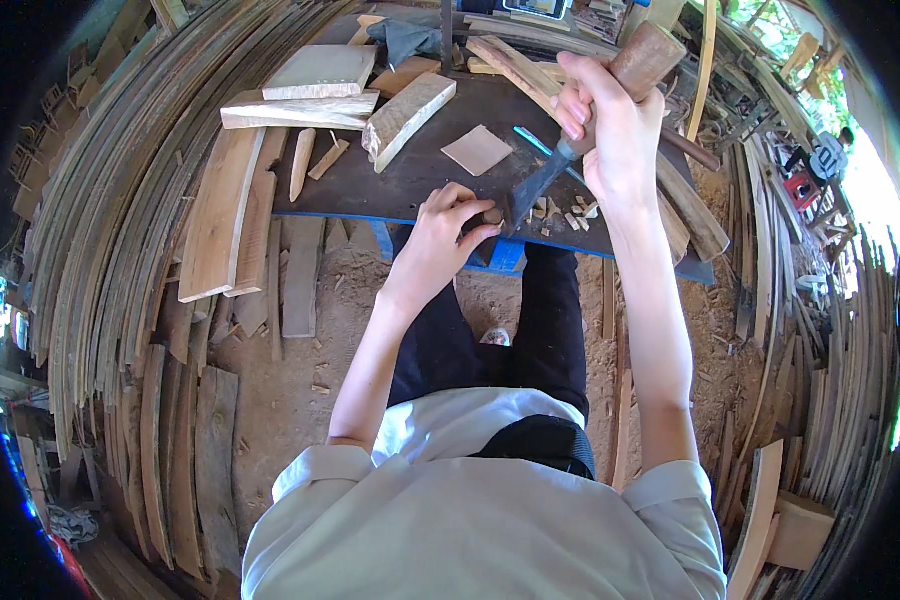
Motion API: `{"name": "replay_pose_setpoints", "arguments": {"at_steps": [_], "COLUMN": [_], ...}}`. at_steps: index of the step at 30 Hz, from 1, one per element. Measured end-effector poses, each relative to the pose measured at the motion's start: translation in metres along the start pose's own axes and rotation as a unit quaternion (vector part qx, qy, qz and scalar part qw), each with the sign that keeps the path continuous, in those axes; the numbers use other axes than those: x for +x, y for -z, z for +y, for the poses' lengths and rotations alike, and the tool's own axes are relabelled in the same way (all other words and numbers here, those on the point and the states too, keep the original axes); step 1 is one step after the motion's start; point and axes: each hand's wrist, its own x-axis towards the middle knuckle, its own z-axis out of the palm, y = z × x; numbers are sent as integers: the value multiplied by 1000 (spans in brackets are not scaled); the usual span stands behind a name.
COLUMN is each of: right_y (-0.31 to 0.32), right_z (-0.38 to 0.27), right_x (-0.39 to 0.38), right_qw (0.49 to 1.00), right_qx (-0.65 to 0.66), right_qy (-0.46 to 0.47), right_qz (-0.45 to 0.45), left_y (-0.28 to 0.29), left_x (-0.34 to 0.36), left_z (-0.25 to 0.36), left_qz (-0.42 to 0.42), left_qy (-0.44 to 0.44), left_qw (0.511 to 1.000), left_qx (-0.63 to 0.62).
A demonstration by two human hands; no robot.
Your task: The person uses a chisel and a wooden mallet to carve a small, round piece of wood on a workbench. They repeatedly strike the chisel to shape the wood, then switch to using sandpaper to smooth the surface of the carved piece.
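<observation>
My right hand (610,120) is closed round the thick wooden handle of a chisel (540,188), whose wide dark blade slants down to the left. The blade's lower end is beside a small piece of wood (493,216) at the near edge of the dark workbench (450,190). Thumb and fingertips of my left hand (445,232) pinch that small piece. Whether the blade touches it I cannot tell. Pale wood chips (576,218) lie scattered just right of the blade. A blue pen-like stick (533,141) lies behind the chisel, partly hidden by it.
A thin tan square (477,150) lies mid-bench. Two pointed wooden sticks (303,165) and a thick block (410,120) are to the left. Long boards (220,215) overhang the left edge; round-edged lengths (692,210) lie at right. Timber stacks (120,200) flank the dirt floor.
</observation>
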Motion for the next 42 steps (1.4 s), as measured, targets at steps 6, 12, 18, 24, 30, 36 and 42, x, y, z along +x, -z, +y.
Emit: {"name": "replay_pose_setpoints", "arguments": {"at_steps": [6, 12, 18, 24, 30, 36, 42], "right_y": [-7, -6, -3, -5, -13, -10, -17], "right_z": [-2, -11, 0, -2, -4, 1, 4], "right_x": [-2, -3, -3, -2, -4, -1, -5], "right_qw": [1000, 999, 1000, 1000, 999, 1000, 999], "right_qx": [-13, -27, -24, 1, -41, -21, -34], "right_qy": [-6, 14, 2, 4, 1, -8, -14], "right_qz": [-21, -32, 0, -6, 25, 1, 35], "left_y": [-1, -12, -19, -16, -18, -17, -19], "left_x": [4, -2, -3, -4, -3, -4, -5], "left_z": [5, 8, 5, 5, 7, 6, 4], "left_qz": [-14, 52, 43, 44, 55, 48, 54], "left_qy": [-6, -6, -17, -17, -9, -22, -14], "left_qw": [1000, 996, 998, 998, 997, 998, 998], "left_qx": [-6, -69, -35, -52, -45, -28, -43]}}
